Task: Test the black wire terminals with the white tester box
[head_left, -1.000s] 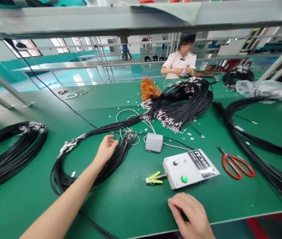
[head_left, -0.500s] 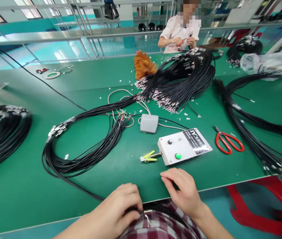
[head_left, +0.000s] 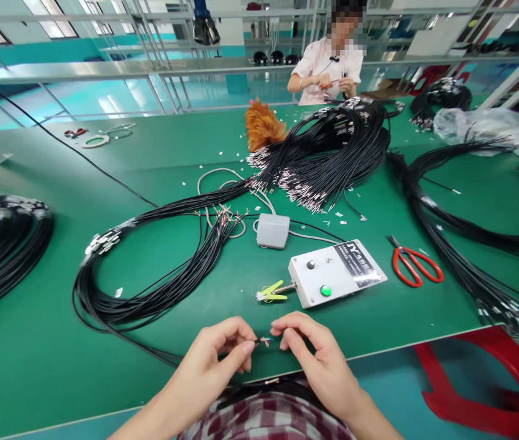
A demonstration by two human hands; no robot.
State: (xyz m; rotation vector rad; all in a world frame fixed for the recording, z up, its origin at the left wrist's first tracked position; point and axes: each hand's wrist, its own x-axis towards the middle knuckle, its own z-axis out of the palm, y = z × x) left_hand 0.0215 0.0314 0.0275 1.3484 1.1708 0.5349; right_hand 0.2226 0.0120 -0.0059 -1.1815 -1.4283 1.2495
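My left hand (head_left: 216, 357) pinches the end of a black cable (head_left: 168, 354) at the table's near edge. Its stripped coloured wire tips (head_left: 265, 341) stick out between both hands. My right hand (head_left: 312, 354) has its fingertips at those wire tips. Just beyond the hands lies a white tester box (head_left: 336, 279) with a green button and a yellow-green clip (head_left: 271, 292) on its left side. A loop of black cables (head_left: 149, 293) lies on the green table (head_left: 35, 360) to the left.
A grey foot pedal (head_left: 273, 230) lies behind the box, red scissors (head_left: 413, 266) to its right. More black cable bundles lie at the far left (head_left: 3, 244), centre back (head_left: 333, 159) and right (head_left: 465, 244). A person (head_left: 328, 61) works across the table. A red stool (head_left: 488, 385) stands at lower right.
My left hand has come up from my lap with the cable end to the table edge. My right hand has closed in on the wire tips.
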